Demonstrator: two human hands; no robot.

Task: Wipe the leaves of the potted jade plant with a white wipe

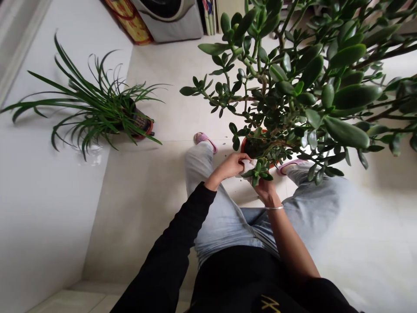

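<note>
My left hand (230, 166) is closed on a crumpled white tissue (248, 167), pinched in its fingertips against a leafy sprig (259, 171) of a jade plant (293, 95). From below, my right hand (266, 190) reaches up to the same sprig. Leaves cover most of its fingers, so their grip does not show. The plant's thick, glossy leaves spread over the upper right. Its orange-rimmed pot (243, 145) stands on the floor between my feet, largely hidden by foliage.
A long-leaved potted plant (107, 104) stands by the white wall (48, 182) at left. At the back are a front-loading washing machine (176, 21) and a red-and-yellow bag (130, 19). Small dark bits lie on the pale tiled floor (146, 195) near the pot.
</note>
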